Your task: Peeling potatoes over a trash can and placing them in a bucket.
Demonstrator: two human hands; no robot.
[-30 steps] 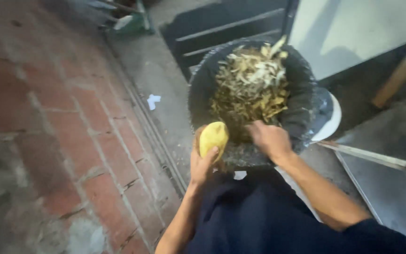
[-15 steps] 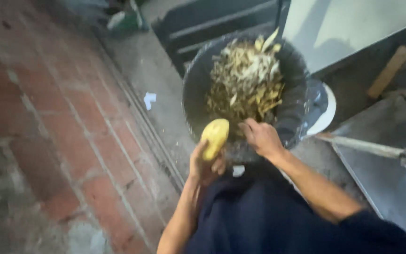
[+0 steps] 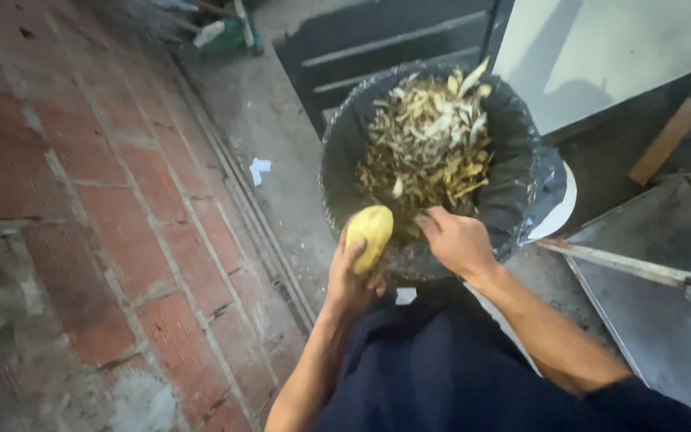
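Left hand grasps a peeled yellow potato just near the peel-filled bin; right hand clenched (contents hidden). Potato likely firm, wet, slippery: grip around its middle.

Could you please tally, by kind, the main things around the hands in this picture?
Hands: 2, left hand and right hand
Yellow peeled potato: 1
Black-lined bin of peelings: 1
Scraps of white paper: 1
Total: 5
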